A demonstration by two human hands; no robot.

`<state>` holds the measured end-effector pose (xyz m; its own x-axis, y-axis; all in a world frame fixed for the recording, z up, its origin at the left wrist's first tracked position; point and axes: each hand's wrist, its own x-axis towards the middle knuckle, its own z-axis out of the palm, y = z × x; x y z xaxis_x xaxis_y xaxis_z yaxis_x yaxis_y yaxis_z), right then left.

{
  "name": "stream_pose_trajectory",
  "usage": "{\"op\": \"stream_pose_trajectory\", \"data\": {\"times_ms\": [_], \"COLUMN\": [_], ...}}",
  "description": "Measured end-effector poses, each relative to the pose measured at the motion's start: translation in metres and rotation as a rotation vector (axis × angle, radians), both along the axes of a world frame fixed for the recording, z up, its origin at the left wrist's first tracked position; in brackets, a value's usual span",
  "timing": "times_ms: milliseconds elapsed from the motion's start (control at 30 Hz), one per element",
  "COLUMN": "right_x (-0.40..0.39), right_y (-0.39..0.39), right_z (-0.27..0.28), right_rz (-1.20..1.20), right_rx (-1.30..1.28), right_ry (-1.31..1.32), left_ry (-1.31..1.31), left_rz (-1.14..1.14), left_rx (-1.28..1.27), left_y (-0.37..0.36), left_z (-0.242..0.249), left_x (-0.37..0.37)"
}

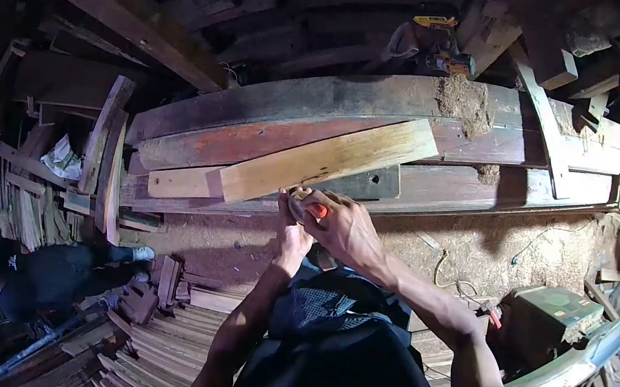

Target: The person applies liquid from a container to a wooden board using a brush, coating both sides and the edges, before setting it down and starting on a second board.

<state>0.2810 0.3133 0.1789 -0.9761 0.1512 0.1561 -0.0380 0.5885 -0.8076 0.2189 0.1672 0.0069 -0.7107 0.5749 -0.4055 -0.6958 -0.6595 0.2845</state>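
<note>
A pale board (356, 152) lies on the sawdusty bench (283, 105), lumber (125, 6) around

Board (331, 161): pale yellow, fine grain streaks, scattered dark specks. Plank (241, 142) behind it: reddish brown with darker patches. Slat (383, 184): near-black. Hand tool (316, 210): one part bright orange-red. Power tool (435, 23): yellow and black. Wood shavings (463, 104): light tan. Box (562, 305): dull green. Clothing (332, 365): dark navy; cloth (319, 304) at its upper edge: small light-and-dark check. Cord (439, 269): yellowish. Crumpled bag (62, 159): whitish.
</note>
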Motion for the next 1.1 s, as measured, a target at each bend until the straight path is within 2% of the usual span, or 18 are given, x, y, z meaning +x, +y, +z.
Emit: {"op": "stream_pose_trajectory", "data": {"times_ms": [67, 200, 433, 567, 700, 767, 800, 900, 933, 1000, 1033, 1100], "right_x": [0.002, 0.008, 0.009, 0.013, 0.015, 0.014, 0.013, 0.013, 0.014, 0.017, 0.016, 0.018], "right_y": [0.0, 0.007, 0.022, 0.032, 0.032, 0.034, 0.034, 0.03, 0.027, 0.023, 0.022, 0.02], "right_z": [0.002, -0.003, -0.007, -0.03, -0.057, -0.019, -0.009, -0.01, -0.012, -0.001, 0.004, 0.006], "right_rz": [-0.065, -0.082, -0.081, -0.101, -0.123, -0.018, -0.029, -0.051, -0.057, -0.049, -0.045, -0.037], "right_rx": [-0.148, -0.285, -0.372, -0.306, -0.265, -0.423, -0.431, -0.283, -0.333, -0.249, -0.163, -0.174], "right_ry": [-0.118, -0.097, -0.047, -0.23, -0.135, -0.05, -0.104, -0.11, -0.058, -0.052, -0.044, -0.034], "left_ry": [-0.051, -0.005, -0.01, -0.012, 0.031, 0.076, 0.113, 0.112, 0.113, 0.243, 0.257, 0.224], "left_rz": [0.079, 0.11, 0.047, 0.071, 0.033, 0.056, 0.081, 0.076, 0.074, 0.036, 0.04, 0.067], "left_rx": [-0.092, -0.131, -0.152, -0.165, -0.196, -0.21, -0.23, -0.269, -0.282, -0.226, -0.223, -0.214], "left_y": [0.003, 0.003, 0.002, 0.001, -0.005, -0.004, -0.005, -0.003, -0.001, -0.005, -0.006, -0.005], "left_z": [0.004, 0.007, 0.028, 0.028, 0.034, 0.031, 0.032, 0.043, 0.045, 0.033, 0.027, 0.02], "left_x": [0.001, -0.001, -0.003, 0.001, 0.0, -0.005, -0.005, -0.001, 0.0, 0.0, -0.001, -0.001]}}
